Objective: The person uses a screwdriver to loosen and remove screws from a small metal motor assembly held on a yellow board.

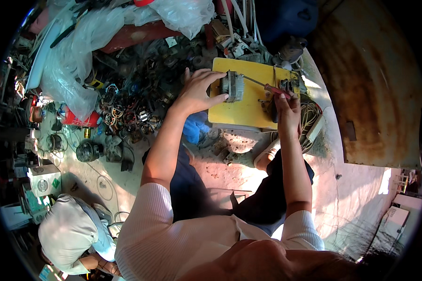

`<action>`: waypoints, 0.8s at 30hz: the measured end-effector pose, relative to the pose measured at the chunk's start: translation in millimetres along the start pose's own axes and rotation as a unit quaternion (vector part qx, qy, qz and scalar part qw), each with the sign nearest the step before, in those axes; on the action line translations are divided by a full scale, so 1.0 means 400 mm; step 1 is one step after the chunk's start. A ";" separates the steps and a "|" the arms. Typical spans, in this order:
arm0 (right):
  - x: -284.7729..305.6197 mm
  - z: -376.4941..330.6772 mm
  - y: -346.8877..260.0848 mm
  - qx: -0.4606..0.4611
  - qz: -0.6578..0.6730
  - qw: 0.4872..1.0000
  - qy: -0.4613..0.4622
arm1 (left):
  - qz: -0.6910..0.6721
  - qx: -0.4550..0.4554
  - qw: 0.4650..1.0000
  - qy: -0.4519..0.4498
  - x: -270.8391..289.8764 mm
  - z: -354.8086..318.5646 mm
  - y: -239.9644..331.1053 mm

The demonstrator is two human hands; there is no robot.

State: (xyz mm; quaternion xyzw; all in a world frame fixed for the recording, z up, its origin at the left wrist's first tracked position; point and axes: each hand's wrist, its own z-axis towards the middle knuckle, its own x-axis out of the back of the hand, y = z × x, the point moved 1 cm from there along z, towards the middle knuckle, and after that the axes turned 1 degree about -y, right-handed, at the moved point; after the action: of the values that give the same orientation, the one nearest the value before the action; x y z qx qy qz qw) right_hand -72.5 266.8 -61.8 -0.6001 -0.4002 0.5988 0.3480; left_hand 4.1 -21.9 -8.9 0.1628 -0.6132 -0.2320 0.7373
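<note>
On a yellow board (248, 112) in front of me stands a grey metal block (237, 88) with a ridged side, perhaps a motor or transformer part. My left hand (197, 91) steadies it from the left, thumb and forefinger against its near and far ends. A screwdriver (271, 89) with a red handle is gripped in my right hand (288, 110). Its thin shaft slants left, and the tip is at the block's upper right edge; whether it touches is too small to tell. Dark metal parts (286, 84) lie at the board's right side, partly behind my right hand.
A heap of wires and scrap parts (126, 112) spreads left of the board, under clear plastic sheeting (98, 42). Coiled cable (309, 119) lies on the right, near a large rusty panel (375, 93). Another person (70, 229) bends low at the lower left.
</note>
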 end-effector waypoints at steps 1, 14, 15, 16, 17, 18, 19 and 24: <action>-0.009 -0.002 0.027 0.036 -0.040 0.998 -0.044 | 0.000 0.000 1.000 -0.006 0.004 0.004 0.009; -0.155 -0.126 -0.003 0.139 -0.587 0.776 -0.183 | 0.031 0.012 0.999 -0.030 0.011 -0.001 0.013; -0.160 -0.127 -0.008 0.123 -0.588 0.778 -0.186 | 0.034 0.012 0.999 -0.030 0.012 -0.002 0.015; -0.160 -0.126 -0.006 0.126 -0.585 0.779 -0.188 | 0.037 0.013 0.999 -0.029 0.012 -0.002 0.016; -0.158 -0.124 -0.002 0.130 -0.582 0.780 -0.189 | 0.038 0.012 0.999 -0.029 0.013 -0.001 0.018; -0.157 -0.122 0.002 0.134 -0.580 0.781 -0.190 | 0.038 0.011 0.999 -0.029 0.014 0.000 0.020; -0.157 -0.122 0.008 0.147 -0.583 0.779 -0.178 | 0.039 0.010 0.999 -0.029 0.014 0.002 0.021; -0.169 -0.128 0.015 0.160 -0.611 0.760 -0.156 | 0.044 0.007 0.999 -0.030 0.015 0.001 0.021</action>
State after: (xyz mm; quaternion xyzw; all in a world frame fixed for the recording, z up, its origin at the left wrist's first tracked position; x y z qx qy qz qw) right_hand -18.4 206.5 -35.4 -0.0625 -0.6290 0.3996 0.6639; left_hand 5.8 -18.3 0.5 0.1337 -0.6435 -0.2002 0.7266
